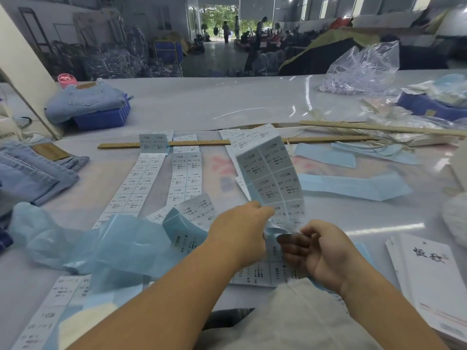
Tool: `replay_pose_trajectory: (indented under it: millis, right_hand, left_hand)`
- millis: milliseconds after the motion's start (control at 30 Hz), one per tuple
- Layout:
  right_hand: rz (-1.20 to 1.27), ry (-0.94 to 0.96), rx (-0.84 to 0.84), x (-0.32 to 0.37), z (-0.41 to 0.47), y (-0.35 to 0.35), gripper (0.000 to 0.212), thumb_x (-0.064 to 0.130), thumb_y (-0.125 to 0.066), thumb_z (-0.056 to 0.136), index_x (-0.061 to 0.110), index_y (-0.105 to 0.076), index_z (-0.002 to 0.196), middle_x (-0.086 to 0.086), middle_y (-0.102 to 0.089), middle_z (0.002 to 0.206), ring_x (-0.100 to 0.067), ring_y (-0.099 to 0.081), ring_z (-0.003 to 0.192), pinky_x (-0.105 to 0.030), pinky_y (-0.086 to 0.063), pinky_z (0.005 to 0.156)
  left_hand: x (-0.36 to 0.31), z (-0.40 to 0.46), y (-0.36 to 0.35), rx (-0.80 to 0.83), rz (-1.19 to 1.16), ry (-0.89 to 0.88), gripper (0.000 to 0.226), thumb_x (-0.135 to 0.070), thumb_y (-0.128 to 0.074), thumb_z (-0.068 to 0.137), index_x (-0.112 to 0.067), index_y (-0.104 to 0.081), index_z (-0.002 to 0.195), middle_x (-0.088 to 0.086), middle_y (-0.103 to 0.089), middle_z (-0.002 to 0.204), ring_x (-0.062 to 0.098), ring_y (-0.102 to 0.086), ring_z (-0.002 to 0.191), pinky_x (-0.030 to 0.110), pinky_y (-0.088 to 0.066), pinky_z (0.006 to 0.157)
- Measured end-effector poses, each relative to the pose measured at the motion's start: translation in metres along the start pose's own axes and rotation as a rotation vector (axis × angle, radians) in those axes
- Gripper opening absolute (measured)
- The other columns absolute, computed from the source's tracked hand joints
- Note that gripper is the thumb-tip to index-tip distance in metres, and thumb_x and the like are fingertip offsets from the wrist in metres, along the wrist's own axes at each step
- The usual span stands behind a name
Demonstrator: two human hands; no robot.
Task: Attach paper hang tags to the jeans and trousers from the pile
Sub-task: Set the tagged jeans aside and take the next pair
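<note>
1. A wide white table [227, 102] fills most of the view, and everything else is laid out on it.
2. Folded light-blue jeans [38, 170] are stacked at the left edge, with a brown waistband patch facing up; a second folded pair [86, 101] is draped over a blue plastic crate [106, 118] farther back on the left.
3. A crumpled clear plastic bag [364, 66] is seen at the far right, with small pale pieces heaped inside it.
4. Empty blue backing paper [121, 246] is bunched near the left forearm, and more blue strips [353, 186] lie flat to the right.
5. A stack of white paper hang tags [434, 281] is placed at the near right edge, with dark brush characters printed on the top one.
6. Two long sheets of size labels [141, 183] are spread flat in the middle, their far ends tucked under a wooden ruler [164, 144]; a second ruler [379, 127] is laid at an angle to the right.
7. A label strip [273, 178] is held up, tilted, above the table, its printed face marked 1103#.
8. The strip's lower edge is pinched by the left hand [240, 223], fingers curled round it.
9. The strip's blue lower end is gripped by the right hand [326, 251], thumb and curled fingers closed on it, just beside the left hand.
</note>
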State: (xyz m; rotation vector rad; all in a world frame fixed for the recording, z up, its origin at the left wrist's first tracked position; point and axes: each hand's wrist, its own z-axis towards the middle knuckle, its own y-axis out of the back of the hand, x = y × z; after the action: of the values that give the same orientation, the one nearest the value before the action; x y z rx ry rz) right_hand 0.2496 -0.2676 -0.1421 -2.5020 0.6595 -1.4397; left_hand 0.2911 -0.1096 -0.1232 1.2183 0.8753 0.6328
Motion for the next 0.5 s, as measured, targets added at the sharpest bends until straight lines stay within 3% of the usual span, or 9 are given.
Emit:
replay_pose_trajectory:
  millis: [67, 133, 233, 300, 367, 433, 500]
  right_hand:
    - [-0.093, 0.048, -0.058, 0.002, -0.001, 0.001, 0.028, 0.014, -0.047, 0.096, 0.002, -0.057, 0.118, -0.019, -0.069, 0.079, -0.024, -0.063, 0.059, -0.034, -0.056, 0.054]
    - [-0.353, 0.161, -0.162, 0.003, -0.003, 0.006, 0.027, 0.012, -0.055, 0.095, 0.007, -0.057, 0.122, -0.017, -0.069, 0.088, -0.024, -0.066, 0.066, -0.036, -0.059, 0.062]
    - [-0.969, 0.384, -0.285, 0.002, -0.011, 0.020, 0.039, 0.010, -0.062, 0.088, 0.022, -0.060, 0.125, 0.005, -0.067, 0.098, -0.012, -0.065, 0.083, -0.031, -0.056, 0.076]
    - [-1.295, 0.426, -0.273, 0.002, -0.020, 0.030, 0.053, 0.013, -0.065, 0.082, 0.030, -0.054, 0.132, 0.013, -0.059, 0.116, -0.008, -0.057, 0.102, -0.022, -0.046, 0.082]
    - [-1.442, 0.356, -0.198, -0.001, -0.026, 0.037, 0.070, 0.021, -0.074, 0.074, 0.034, -0.047, 0.137, 0.013, -0.048, 0.133, -0.010, -0.049, 0.116, -0.024, -0.047, 0.089]
    - [-1.515, 0.323, -0.131, -0.004, -0.029, 0.040, 0.081, 0.031, -0.082, 0.068, 0.033, -0.045, 0.140, 0.016, -0.040, 0.140, -0.010, -0.043, 0.124, -0.024, -0.044, 0.097]
    - [-1.517, 0.362, -0.125, -0.008, -0.028, 0.042, 0.084, 0.034, -0.084, 0.067, 0.033, -0.044, 0.140, 0.019, -0.039, 0.140, -0.007, -0.040, 0.123, -0.018, -0.038, 0.093]
  left_hand:
    - [0.004, 0.001, 0.002, -0.100, 0.029, 0.079, 0.049, -0.006, -0.051, 0.089, -0.025, -0.047, 0.135, -0.002, -0.056, 0.124, 0.023, -0.060, 0.100, 0.036, -0.052, 0.074]
    - [0.012, 0.004, 0.005, -0.182, 0.070, 0.146, 0.059, -0.003, -0.050, 0.088, -0.024, -0.037, 0.141, 0.000, -0.054, 0.125, 0.023, -0.057, 0.099, 0.035, -0.049, 0.071]
    - [0.014, 0.006, 0.008, -0.171, 0.180, 0.053, 0.063, -0.022, -0.055, 0.092, -0.025, -0.027, 0.149, 0.003, -0.037, 0.146, 0.024, -0.044, 0.121, 0.036, -0.043, 0.092]
    - [0.003, 0.004, 0.006, -0.108, 0.048, -0.026, 0.062, -0.038, -0.051, 0.094, -0.029, -0.027, 0.151, 0.000, -0.034, 0.151, 0.023, -0.041, 0.127, 0.040, -0.038, 0.104]
    - [-0.008, 0.003, 0.004, 0.018, -0.232, 0.022, 0.060, -0.050, -0.039, 0.093, -0.032, -0.032, 0.149, -0.002, -0.042, 0.147, 0.022, -0.045, 0.126, 0.043, -0.038, 0.106]
    - [-0.008, 0.002, 0.000, 0.058, -0.486, 0.132, 0.052, -0.048, -0.033, 0.096, -0.032, -0.042, 0.145, 0.002, -0.053, 0.140, 0.022, -0.054, 0.116, 0.041, -0.045, 0.097]
    - [0.002, 0.003, 0.001, -0.040, -0.470, 0.215, 0.039, -0.031, -0.039, 0.102, -0.028, -0.050, 0.139, 0.008, -0.066, 0.119, 0.019, -0.058, 0.084, 0.033, -0.048, 0.070]
